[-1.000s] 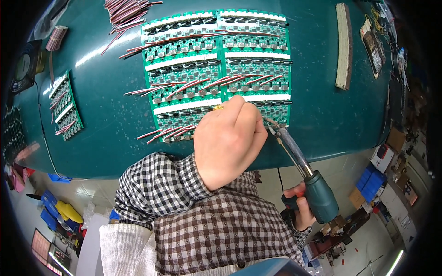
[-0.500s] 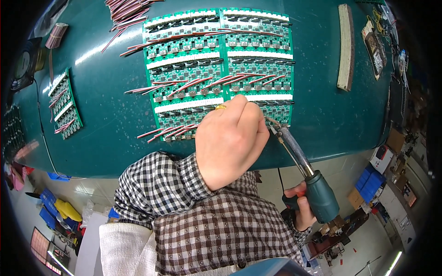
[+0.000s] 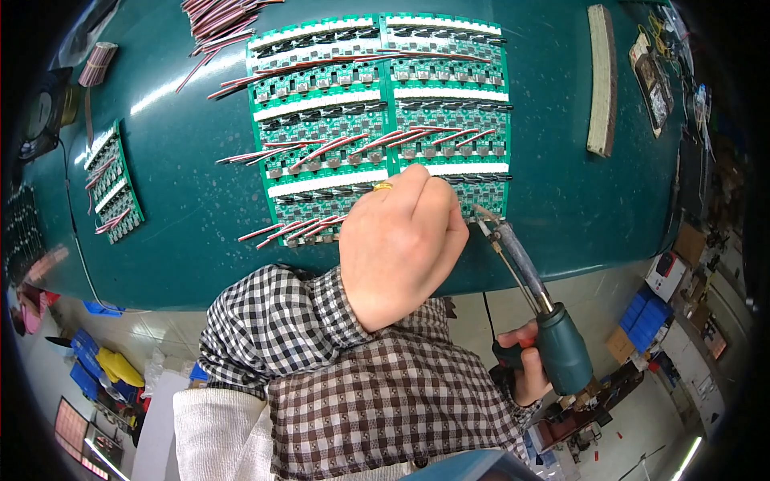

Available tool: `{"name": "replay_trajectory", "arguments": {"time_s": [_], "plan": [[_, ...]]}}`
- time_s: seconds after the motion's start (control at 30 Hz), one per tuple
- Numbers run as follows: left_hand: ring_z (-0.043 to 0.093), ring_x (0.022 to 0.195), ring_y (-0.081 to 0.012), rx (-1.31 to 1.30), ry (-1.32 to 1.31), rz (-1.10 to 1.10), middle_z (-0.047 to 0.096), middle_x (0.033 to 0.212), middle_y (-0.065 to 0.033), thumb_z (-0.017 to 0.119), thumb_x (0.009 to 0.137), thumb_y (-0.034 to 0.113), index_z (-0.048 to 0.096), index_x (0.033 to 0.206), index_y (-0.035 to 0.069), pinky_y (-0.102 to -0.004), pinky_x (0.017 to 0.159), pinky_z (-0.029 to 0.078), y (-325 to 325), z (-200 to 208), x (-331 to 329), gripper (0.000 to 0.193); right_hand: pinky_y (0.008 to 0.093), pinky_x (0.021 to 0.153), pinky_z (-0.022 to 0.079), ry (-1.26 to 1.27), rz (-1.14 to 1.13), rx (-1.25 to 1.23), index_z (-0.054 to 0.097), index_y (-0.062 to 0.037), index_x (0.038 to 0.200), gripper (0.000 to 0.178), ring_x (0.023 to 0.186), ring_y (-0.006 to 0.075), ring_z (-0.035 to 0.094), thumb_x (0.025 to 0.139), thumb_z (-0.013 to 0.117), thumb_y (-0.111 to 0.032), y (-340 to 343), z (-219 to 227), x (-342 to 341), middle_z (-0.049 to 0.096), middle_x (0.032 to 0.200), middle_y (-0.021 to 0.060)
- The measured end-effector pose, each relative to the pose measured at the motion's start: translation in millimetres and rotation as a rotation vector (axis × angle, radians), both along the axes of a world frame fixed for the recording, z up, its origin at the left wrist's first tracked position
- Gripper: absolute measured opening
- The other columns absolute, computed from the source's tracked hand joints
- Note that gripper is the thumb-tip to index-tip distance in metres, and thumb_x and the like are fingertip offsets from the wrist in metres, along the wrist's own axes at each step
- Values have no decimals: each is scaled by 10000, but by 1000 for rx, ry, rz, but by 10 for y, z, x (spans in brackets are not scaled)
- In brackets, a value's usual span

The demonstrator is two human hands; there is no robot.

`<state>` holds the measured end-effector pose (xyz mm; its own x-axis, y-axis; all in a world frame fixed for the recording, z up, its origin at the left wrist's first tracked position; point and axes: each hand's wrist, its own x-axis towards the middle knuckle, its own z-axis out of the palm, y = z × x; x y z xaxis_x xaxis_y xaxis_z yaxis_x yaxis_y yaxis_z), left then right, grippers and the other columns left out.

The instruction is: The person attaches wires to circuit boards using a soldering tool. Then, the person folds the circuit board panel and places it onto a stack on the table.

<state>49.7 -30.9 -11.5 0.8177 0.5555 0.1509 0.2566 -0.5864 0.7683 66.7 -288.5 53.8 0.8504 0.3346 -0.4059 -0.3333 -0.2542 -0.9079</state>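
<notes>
My left hand (image 3: 403, 240), with a gold ring on one finger, is closed over the lower rows of a green circuit board panel (image 3: 391, 80). Its fingertips point down to the board, and what they pinch is hidden under the hand. My right hand (image 3: 529, 369) is wrapped round the handle of a green soldering gun (image 3: 565, 349). The gun's metal tip reaches up to the lower right boards, just right of my left fingers; whether it touches is unclear. Red, black and white wires (image 3: 321, 151) lie across the panel's rows.
A wire pile (image 3: 220, 24) lies behind the panel on the green table (image 3: 553, 160). To the left are a smaller board (image 3: 115, 186), a wire bundle (image 3: 99, 64) and a fan (image 3: 48, 108). On the right sit a long pale strip (image 3: 600, 80) and a worn flat part (image 3: 651, 84).
The soldering gun has shifted slightly right and down, so its tip is a little farther from my left fingers. My left hand stays almost still.
</notes>
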Motion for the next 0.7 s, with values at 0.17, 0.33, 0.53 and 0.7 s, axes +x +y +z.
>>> {"name": "replay_trajectory", "arguments": {"time_s": [0.17,0.33,0.53,0.7], "plan": [[550,578,-240,6,11,-12,540,723,-55,707,682,7,555,788,83,-345,490,422,-3,9,-4,201,395,706,574,-39,-16,-76,503,60,1138,431,758,247,663,829,705,-163,121,32,-17,629,887,136],[567,587,-218,-13,23,-13,548,729,-48,711,680,4,568,786,78,-331,498,431,1,22,-4,192,350,646,563,-74,25,-57,546,85,1077,417,715,239,662,879,647,-268,175,52,71,613,860,140],[600,615,-180,-24,45,-49,568,746,-48,711,731,-2,595,818,69,-291,521,463,42,50,-43,162,339,553,583,-76,-247,223,477,85,1167,470,645,253,659,908,617,-282,253,-202,231,586,898,154],[558,611,-252,-39,67,-49,515,747,-66,684,733,31,568,814,85,-354,533,449,49,82,-76,152,301,592,578,165,-331,507,475,22,1155,431,707,220,653,975,527,-366,291,-378,494,592,932,104]]}}
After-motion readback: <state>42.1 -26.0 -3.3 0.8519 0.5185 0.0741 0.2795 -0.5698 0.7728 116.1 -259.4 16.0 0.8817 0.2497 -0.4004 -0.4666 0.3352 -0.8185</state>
